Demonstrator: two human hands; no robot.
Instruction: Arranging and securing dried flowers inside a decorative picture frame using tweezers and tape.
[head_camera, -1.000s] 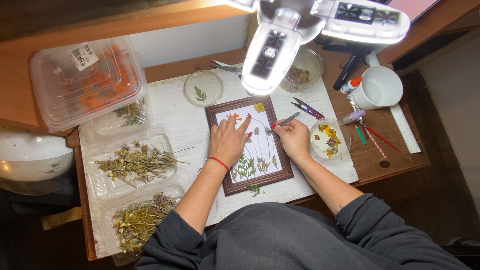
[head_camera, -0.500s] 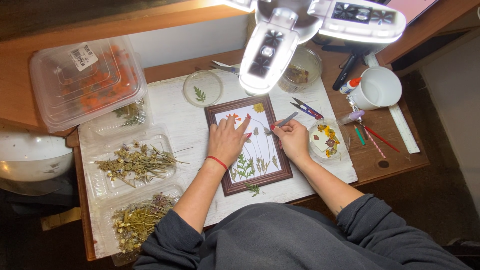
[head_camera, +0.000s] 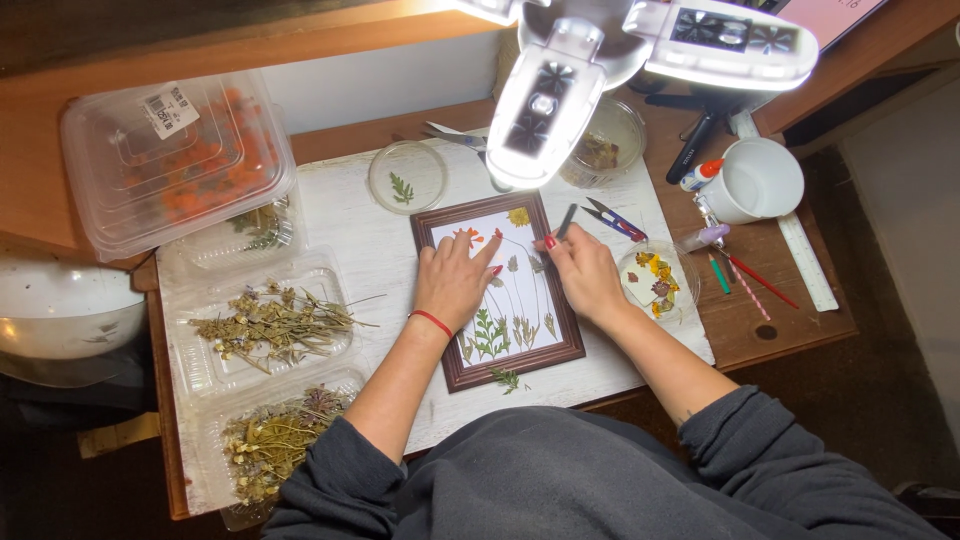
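Observation:
A brown picture frame (head_camera: 452, 372) lies on a white board (head_camera: 350, 230), filled with pressed ferns, leaves and small flowers on white paper. My left hand (head_camera: 453, 283) rests flat on the left half of the frame, fingers spread, a red band on its wrist. My right hand (head_camera: 585, 273) is at the frame's upper right edge and grips slim dark tweezers (head_camera: 565, 222) whose tips point toward the paper. A loose green sprig (head_camera: 507, 379) lies just below the frame.
Clear plastic trays of dried plants (head_camera: 270, 322) sit left, a lidded box (head_camera: 175, 160) with orange bits behind them. A petri dish with a leaf (head_camera: 406, 178), a dish of pressed flowers (head_camera: 655, 283), snips (head_camera: 612, 219), a white mug (head_camera: 755, 180), pencils, ruler and overhead lamp (head_camera: 545, 100) surround the frame.
Both hands stay on the frame; my right hand has shifted slightly and holds the tweezers more upright at the frame's upper right.

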